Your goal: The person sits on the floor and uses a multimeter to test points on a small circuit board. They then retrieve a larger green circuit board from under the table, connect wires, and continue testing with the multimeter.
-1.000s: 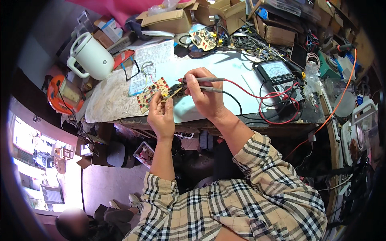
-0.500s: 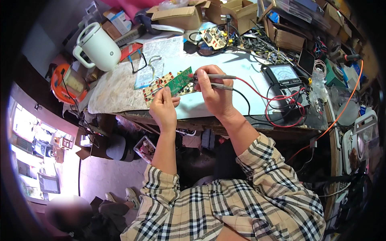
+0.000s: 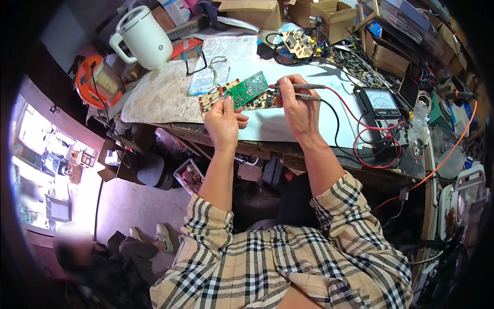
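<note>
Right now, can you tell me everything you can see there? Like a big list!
Green circuit board: one, green, in the left grip
Tan circuit board: at least one, tan, partly hidden by the green one
Another tan board: one, back of the bench
Probes: two, greyish, in the right grip
Meter: one, black, right side
White sheet: one, under the work
Jug: one, white, back left
Cardboard boxes: several, brown, back
Small parts: too many to count, mostly dark, back right
Seated person: one, dark clothes, lower left
Left grip: one, bare, centre
Right grip: one, bare, right of it
Sleeves: two, checked tan, black and white, below
</note>
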The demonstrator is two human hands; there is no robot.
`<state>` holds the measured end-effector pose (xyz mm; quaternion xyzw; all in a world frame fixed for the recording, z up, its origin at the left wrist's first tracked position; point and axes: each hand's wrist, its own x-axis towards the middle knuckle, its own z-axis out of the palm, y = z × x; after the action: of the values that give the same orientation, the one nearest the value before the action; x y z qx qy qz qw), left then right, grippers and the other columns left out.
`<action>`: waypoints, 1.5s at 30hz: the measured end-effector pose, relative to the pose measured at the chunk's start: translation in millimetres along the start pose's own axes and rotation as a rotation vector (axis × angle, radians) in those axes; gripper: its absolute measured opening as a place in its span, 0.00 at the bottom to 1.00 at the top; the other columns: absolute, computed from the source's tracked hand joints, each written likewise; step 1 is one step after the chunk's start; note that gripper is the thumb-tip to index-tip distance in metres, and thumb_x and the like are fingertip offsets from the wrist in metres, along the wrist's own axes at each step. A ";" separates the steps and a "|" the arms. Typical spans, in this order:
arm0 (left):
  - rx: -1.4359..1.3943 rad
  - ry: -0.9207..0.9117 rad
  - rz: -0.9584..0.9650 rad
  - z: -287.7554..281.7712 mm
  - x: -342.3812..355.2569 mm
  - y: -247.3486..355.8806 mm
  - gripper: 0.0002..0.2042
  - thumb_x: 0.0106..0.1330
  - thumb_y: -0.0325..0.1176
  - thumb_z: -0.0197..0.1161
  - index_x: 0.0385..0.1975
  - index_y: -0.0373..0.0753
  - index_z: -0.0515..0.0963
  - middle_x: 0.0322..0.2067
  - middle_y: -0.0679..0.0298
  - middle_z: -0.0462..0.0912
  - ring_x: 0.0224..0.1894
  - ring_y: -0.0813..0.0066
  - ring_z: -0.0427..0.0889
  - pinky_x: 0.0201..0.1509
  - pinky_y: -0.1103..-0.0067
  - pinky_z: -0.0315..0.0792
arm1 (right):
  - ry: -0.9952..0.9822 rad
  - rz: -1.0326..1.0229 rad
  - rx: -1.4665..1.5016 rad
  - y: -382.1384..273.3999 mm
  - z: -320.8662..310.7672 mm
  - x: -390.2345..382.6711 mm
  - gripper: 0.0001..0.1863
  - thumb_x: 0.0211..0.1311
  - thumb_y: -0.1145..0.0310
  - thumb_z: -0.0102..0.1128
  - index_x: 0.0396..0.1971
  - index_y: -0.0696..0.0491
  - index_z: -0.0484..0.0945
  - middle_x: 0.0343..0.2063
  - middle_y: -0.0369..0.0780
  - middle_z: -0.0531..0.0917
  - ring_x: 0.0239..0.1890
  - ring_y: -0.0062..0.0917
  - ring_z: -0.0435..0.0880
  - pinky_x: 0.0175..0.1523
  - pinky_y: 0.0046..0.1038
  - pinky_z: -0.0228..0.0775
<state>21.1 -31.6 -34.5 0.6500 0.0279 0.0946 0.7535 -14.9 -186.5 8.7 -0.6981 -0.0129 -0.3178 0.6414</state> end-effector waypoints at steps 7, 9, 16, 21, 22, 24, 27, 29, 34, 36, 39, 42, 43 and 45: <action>0.044 -0.033 0.194 0.7 -7.4 -8.4 0.11 0.69 0.26 0.58 0.46 0.26 0.77 0.29 0.57 0.83 0.20 0.80 0.79 0.20 0.85 0.74 | 0.006 0.025 0.032 -2.7 1.8 0.3 0.13 0.71 0.65 0.53 0.34 0.61 0.78 0.24 0.40 0.84 0.22 0.18 0.81 0.25 0.21 0.72; 0.072 -0.037 0.217 1.1 -13.1 -12.6 0.13 0.67 0.23 0.59 0.50 0.30 0.78 0.33 0.61 0.83 0.23 0.81 0.80 0.23 0.86 0.74 | 0.010 0.013 0.028 -0.6 0.4 1.1 0.13 0.71 0.65 0.53 0.34 0.60 0.78 0.24 0.38 0.83 0.22 0.17 0.80 0.25 0.20 0.72; 0.418 0.093 0.638 5.2 -12.7 -22.7 0.12 0.56 0.21 0.61 0.38 0.41 0.86 0.40 0.57 0.85 0.39 0.64 0.85 0.45 0.76 0.78 | 0.101 -0.140 0.073 13.7 -4.9 8.9 0.12 0.72 0.64 0.52 0.36 0.58 0.78 0.27 0.37 0.81 0.23 0.16 0.78 0.28 0.20 0.72; 0.455 0.177 0.672 17.8 -16.1 -22.0 0.12 0.54 0.19 0.57 0.34 0.37 0.85 0.44 0.49 0.81 0.41 0.52 0.83 0.46 0.67 0.77 | 0.141 -0.041 -0.099 17.0 -16.7 15.0 0.15 0.74 0.61 0.48 0.44 0.57 0.77 0.32 0.39 0.81 0.30 0.22 0.82 0.37 0.23 0.77; 0.447 0.175 0.664 16.5 -15.8 -22.2 0.11 0.55 0.20 0.57 0.35 0.36 0.84 0.45 0.48 0.80 0.41 0.51 0.83 0.45 0.67 0.77 | 0.135 -0.020 -0.015 27.9 -19.4 21.4 0.14 0.72 0.62 0.53 0.45 0.58 0.77 0.33 0.40 0.80 0.28 0.22 0.83 0.35 0.23 0.78; 0.417 0.164 0.635 15.3 -17.2 -21.0 0.10 0.56 0.21 0.57 0.35 0.35 0.83 0.43 0.48 0.80 0.40 0.50 0.82 0.44 0.66 0.77 | 0.160 0.125 0.128 30.0 -21.3 24.2 0.13 0.72 0.63 0.53 0.46 0.57 0.76 0.36 0.39 0.81 0.32 0.23 0.83 0.39 0.24 0.78; 0.390 0.096 0.581 9.0 -24.3 -9.7 0.11 0.57 0.28 0.59 0.38 0.31 0.81 0.42 0.49 0.80 0.39 0.53 0.83 0.45 0.68 0.77 | 0.182 0.264 0.369 46.2 -47.3 41.1 0.13 0.70 0.66 0.54 0.48 0.58 0.74 0.41 0.42 0.81 0.38 0.26 0.83 0.46 0.26 0.79; 0.399 0.051 0.543 23.3 -24.2 -19.3 0.11 0.57 0.30 0.61 0.38 0.32 0.79 0.39 0.51 0.80 0.38 0.54 0.83 0.43 0.68 0.77 | 0.232 0.348 0.480 80.7 -79.4 57.3 0.13 0.69 0.70 0.54 0.47 0.63 0.72 0.44 0.48 0.80 0.43 0.33 0.84 0.52 0.32 0.81; 0.348 0.103 0.620 21.5 -22.3 -29.0 0.13 0.49 0.25 0.65 0.37 0.37 0.76 0.40 0.56 0.78 0.37 0.56 0.82 0.39 0.67 0.77 | 0.246 0.379 0.468 104.6 -92.6 85.9 0.16 0.71 0.70 0.46 0.45 0.72 0.66 0.44 0.56 0.77 0.51 0.50 0.80 0.55 0.42 0.81; 0.305 0.090 0.628 21.0 -24.0 -29.7 0.13 0.48 0.24 0.64 0.35 0.38 0.75 0.39 0.57 0.77 0.36 0.56 0.81 0.37 0.67 0.77 | 0.175 0.386 0.503 113.1 -104.6 92.7 0.18 0.72 0.69 0.44 0.47 0.74 0.63 0.46 0.59 0.75 0.53 0.54 0.78 0.56 0.45 0.80; 0.220 0.096 0.624 23.4 -22.2 -33.1 0.12 0.49 0.24 0.64 0.35 0.37 0.75 0.37 0.56 0.76 0.36 0.55 0.81 0.37 0.66 0.77 | 0.172 0.526 0.504 116.4 -115.5 99.3 0.27 0.75 0.62 0.39 0.53 0.77 0.56 0.53 0.63 0.70 0.56 0.56 0.74 0.58 0.48 0.77; 0.204 0.081 0.549 22.0 -15.0 -38.2 0.12 0.49 0.25 0.64 0.35 0.37 0.75 0.37 0.54 0.76 0.36 0.53 0.81 0.38 0.65 0.77 | 0.121 0.731 0.641 113.2 -118.4 112.1 0.29 0.75 0.59 0.41 0.58 0.73 0.58 0.53 0.61 0.73 0.54 0.48 0.78 0.55 0.43 0.79; 0.193 0.058 0.511 17.2 -11.1 -38.8 0.13 0.50 0.26 0.65 0.36 0.35 0.74 0.39 0.53 0.76 0.37 0.52 0.80 0.41 0.64 0.77 | 0.045 0.866 0.762 110.7 -116.1 118.6 0.29 0.75 0.60 0.41 0.59 0.73 0.57 0.53 0.60 0.73 0.54 0.48 0.78 0.56 0.42 0.78; 0.140 0.030 0.530 7.8 -25.3 -36.1 0.13 0.51 0.27 0.65 0.37 0.35 0.74 0.40 0.52 0.75 0.38 0.51 0.80 0.42 0.64 0.76 | 0.195 0.948 0.797 70.9 -104.5 106.6 0.27 0.75 0.63 0.41 0.61 0.72 0.55 0.55 0.60 0.72 0.56 0.47 0.77 0.58 0.42 0.76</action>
<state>1.4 -48.7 -70.9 0.6836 -0.1254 0.2960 0.6552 55.7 -335.0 -7.8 -0.3029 0.2391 -0.0316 0.9220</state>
